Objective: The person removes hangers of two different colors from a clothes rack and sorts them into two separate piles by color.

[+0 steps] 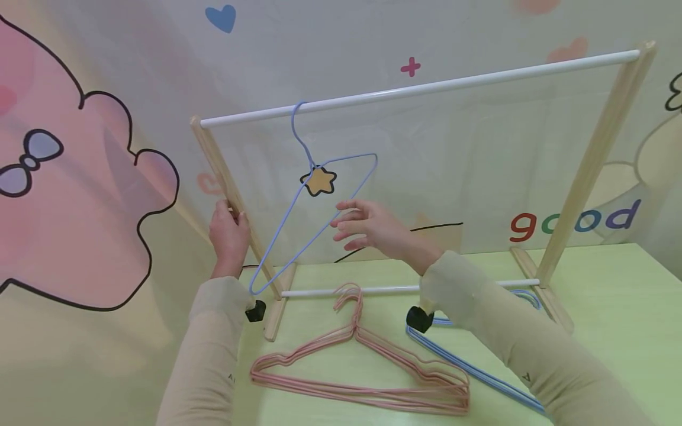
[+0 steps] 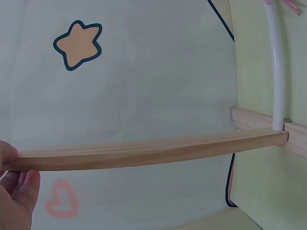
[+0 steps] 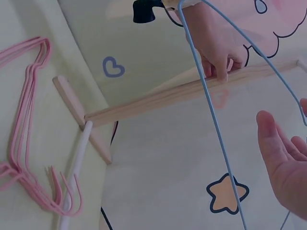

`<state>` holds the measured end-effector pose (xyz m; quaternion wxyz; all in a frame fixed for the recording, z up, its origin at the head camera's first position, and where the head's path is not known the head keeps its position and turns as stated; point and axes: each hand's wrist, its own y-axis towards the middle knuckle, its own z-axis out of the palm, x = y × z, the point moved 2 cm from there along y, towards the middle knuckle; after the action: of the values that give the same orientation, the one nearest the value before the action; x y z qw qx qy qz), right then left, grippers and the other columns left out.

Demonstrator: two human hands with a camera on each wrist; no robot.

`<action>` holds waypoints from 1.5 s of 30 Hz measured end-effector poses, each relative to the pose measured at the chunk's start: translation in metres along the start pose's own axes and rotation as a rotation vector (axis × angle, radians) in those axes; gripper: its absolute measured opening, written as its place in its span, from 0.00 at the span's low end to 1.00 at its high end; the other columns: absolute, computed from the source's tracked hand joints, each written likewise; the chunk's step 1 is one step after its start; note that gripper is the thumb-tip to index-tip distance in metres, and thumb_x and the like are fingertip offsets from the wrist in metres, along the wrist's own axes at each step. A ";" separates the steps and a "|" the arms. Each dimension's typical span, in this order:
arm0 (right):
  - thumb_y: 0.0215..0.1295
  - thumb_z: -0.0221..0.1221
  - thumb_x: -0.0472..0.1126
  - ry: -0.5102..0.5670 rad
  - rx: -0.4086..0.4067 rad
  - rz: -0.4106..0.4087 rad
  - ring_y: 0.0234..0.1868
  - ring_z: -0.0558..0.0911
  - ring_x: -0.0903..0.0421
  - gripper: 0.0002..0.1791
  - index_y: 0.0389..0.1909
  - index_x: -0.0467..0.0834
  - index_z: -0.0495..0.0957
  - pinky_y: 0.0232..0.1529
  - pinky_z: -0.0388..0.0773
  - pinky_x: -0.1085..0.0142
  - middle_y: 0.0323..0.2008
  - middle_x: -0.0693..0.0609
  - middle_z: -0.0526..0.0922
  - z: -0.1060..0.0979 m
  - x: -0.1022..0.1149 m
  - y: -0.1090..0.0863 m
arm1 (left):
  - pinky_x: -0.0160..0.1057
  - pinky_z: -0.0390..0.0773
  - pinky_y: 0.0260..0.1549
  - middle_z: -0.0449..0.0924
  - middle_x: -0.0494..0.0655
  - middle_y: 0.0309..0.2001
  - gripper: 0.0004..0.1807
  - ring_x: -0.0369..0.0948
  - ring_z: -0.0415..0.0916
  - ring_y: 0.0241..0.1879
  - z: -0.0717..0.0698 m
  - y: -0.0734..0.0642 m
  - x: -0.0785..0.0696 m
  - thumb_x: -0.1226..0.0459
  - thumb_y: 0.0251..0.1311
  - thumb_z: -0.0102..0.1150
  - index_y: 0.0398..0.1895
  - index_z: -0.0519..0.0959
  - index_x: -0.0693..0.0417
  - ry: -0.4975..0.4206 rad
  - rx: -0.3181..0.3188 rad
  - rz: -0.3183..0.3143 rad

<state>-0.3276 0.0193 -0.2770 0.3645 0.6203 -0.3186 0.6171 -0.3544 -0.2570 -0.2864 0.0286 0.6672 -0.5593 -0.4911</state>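
A blue wire hanger (image 1: pixel 304 145) hangs by its hook from the white top rail (image 1: pixel 426 89) of a wooden-framed rack, near its left end, and tilts with one corner low. My left hand (image 1: pixel 230 236) grips the rack's left post (image 2: pixel 144 155) about midway up, fingers and thumb on either side of the wood. Beside the hanger's right part is my right hand (image 1: pixel 373 228), its fingers loosely bent and nothing in them. In the right wrist view, that hand's thumb (image 3: pixel 266 127) stands apart from the hanger's wire.
Several pink hangers (image 1: pixel 356 316) lie stacked on the green table in front of the rack, hooks over the lower rail (image 1: pixel 389 290). Several blue hangers (image 1: pixel 479 373) lie to their right, partly under my right sleeve. The right post (image 1: pixel 597 160) rises beyond; a printed wall stands behind.
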 end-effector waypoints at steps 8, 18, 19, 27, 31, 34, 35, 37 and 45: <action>0.58 0.53 0.32 0.140 0.036 -0.001 0.48 0.77 0.50 0.33 0.64 0.44 0.51 0.48 0.74 0.58 0.57 0.42 0.69 0.025 0.006 0.016 | 0.50 0.69 0.41 0.75 0.61 0.38 0.13 0.54 0.73 0.39 0.000 0.001 0.000 0.68 0.56 0.50 0.44 0.67 0.64 0.007 -0.004 -0.011; 0.60 0.51 0.33 0.327 0.063 0.004 0.47 0.78 0.50 0.35 0.66 0.44 0.46 0.50 0.72 0.57 0.59 0.40 0.66 0.051 0.019 0.033 | 0.50 0.68 0.42 0.75 0.61 0.37 0.13 0.54 0.72 0.40 0.000 0.001 -0.001 0.68 0.56 0.50 0.43 0.67 0.64 0.013 -0.005 -0.003; 0.60 0.51 0.32 0.339 0.059 0.006 0.44 0.79 0.52 0.35 0.66 0.44 0.46 0.48 0.74 0.58 0.59 0.39 0.66 0.053 0.021 0.033 | 0.50 0.68 0.42 0.75 0.61 0.37 0.13 0.54 0.72 0.40 0.000 0.001 -0.001 0.68 0.56 0.49 0.43 0.67 0.64 0.013 -0.004 -0.003; 0.60 0.50 0.30 0.323 -0.039 0.011 0.28 0.81 0.55 0.26 0.58 0.45 0.54 0.31 0.78 0.66 0.36 0.40 0.78 0.056 0.030 0.033 | 0.50 0.68 0.41 0.75 0.61 0.37 0.13 0.54 0.73 0.40 0.002 0.002 0.001 0.68 0.56 0.49 0.43 0.67 0.64 0.008 -0.008 -0.006; 0.60 0.50 0.30 0.297 -0.051 0.015 0.21 0.79 0.57 0.17 0.49 0.42 0.58 0.24 0.77 0.69 0.25 0.48 0.78 0.054 0.035 0.030 | 0.50 0.69 0.41 0.75 0.61 0.37 0.13 0.54 0.73 0.39 0.002 0.003 0.002 0.68 0.56 0.50 0.43 0.67 0.64 0.010 -0.011 -0.001; 0.60 0.50 0.28 0.266 -0.048 0.010 0.17 0.76 0.57 0.14 0.43 0.42 0.59 0.20 0.75 0.71 0.21 0.50 0.76 0.052 0.042 0.025 | 0.50 0.70 0.40 0.75 0.61 0.37 0.13 0.53 0.73 0.39 0.002 0.002 0.002 0.67 0.57 0.49 0.44 0.67 0.64 0.009 0.000 -0.007; 0.59 0.50 0.28 0.254 -0.043 0.003 0.17 0.76 0.57 0.14 0.43 0.42 0.60 0.20 0.75 0.71 0.21 0.49 0.76 0.051 0.045 0.024 | 0.50 0.70 0.40 0.74 0.61 0.38 0.13 0.53 0.72 0.39 0.002 0.001 0.002 0.67 0.57 0.49 0.45 0.67 0.64 0.010 0.005 -0.011; 0.59 0.50 0.27 0.221 -0.023 -0.015 0.17 0.77 0.57 0.14 0.42 0.42 0.61 0.20 0.75 0.71 0.20 0.49 0.76 0.049 0.052 0.019 | 0.50 0.71 0.40 0.74 0.61 0.38 0.13 0.53 0.72 0.39 0.002 0.001 0.002 0.67 0.58 0.49 0.45 0.66 0.64 0.009 0.013 -0.016; 0.60 0.49 0.28 0.024 0.084 -0.034 0.21 0.77 0.54 0.11 0.38 0.44 0.60 0.26 0.77 0.65 0.21 0.49 0.74 0.034 0.067 -0.006 | 0.49 0.73 0.38 0.74 0.61 0.39 0.12 0.53 0.73 0.39 0.001 0.001 0.000 0.67 0.59 0.47 0.45 0.66 0.63 0.008 0.031 -0.037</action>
<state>-0.3023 -0.0028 -0.2094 0.3524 0.6328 -0.2776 0.6311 -0.3558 -0.2568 -0.2871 0.0114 0.6798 -0.5545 -0.4799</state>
